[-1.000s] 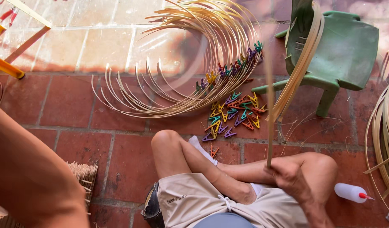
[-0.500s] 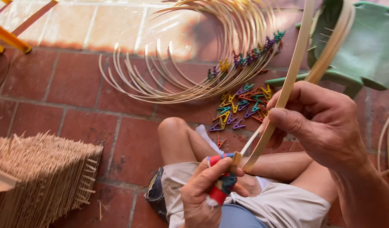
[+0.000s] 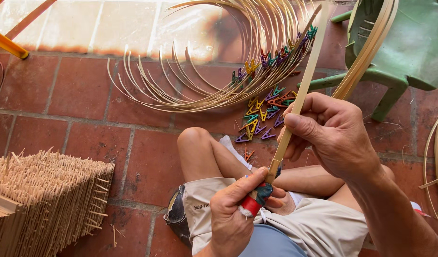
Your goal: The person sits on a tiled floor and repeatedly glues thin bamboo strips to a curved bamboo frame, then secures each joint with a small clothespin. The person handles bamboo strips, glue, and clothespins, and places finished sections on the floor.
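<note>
While we sat on the brick floor (image 3: 85, 143), our left hand (image 3: 233, 214) was closed around a small knife with a red and dark wrapped handle (image 3: 254, 201), its tip touching the lower end of a bamboo strip (image 3: 302, 90). Our right hand (image 3: 328, 133) was clenched on that strip just above the knife, holding it slanted up toward the green plastic chair (image 3: 409, 43). Coloured clips (image 3: 261, 112) lay left of the chair, beside the curved bamboo strips (image 3: 204, 81).

Single head-worn view, steeply downward, close over lap and brick floor (image 3: 85, 138).
</note>
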{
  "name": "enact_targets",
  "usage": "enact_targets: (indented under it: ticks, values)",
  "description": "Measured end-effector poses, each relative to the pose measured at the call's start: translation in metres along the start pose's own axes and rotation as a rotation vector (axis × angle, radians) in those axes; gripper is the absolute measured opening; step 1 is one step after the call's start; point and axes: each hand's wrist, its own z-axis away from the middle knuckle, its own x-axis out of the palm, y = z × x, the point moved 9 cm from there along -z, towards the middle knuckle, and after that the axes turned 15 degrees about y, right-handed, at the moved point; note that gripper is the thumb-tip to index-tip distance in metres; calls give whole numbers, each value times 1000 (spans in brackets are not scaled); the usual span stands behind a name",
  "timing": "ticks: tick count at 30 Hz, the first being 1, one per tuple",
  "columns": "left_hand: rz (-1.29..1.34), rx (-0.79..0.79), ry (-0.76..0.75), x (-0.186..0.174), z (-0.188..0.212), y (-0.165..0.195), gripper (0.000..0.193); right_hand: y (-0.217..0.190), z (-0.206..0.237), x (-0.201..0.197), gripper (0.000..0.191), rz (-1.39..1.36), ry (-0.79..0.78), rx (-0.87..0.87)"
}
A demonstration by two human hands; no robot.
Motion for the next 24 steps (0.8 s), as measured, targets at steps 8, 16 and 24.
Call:
enact_targets:
  ticks: [8, 16, 24]
  values:
    - [29, -16, 15, 6, 0, -5, 38, 1, 4, -10, 24, 63, 39, 17]
    - [-94, 135, 24, 26, -9, 2, 37, 2, 36, -5, 80, 242, -22, -61]
    - [-401, 379, 9, 63, -6, 40, 35, -21, 49, -20, 81, 125, -155, -161]
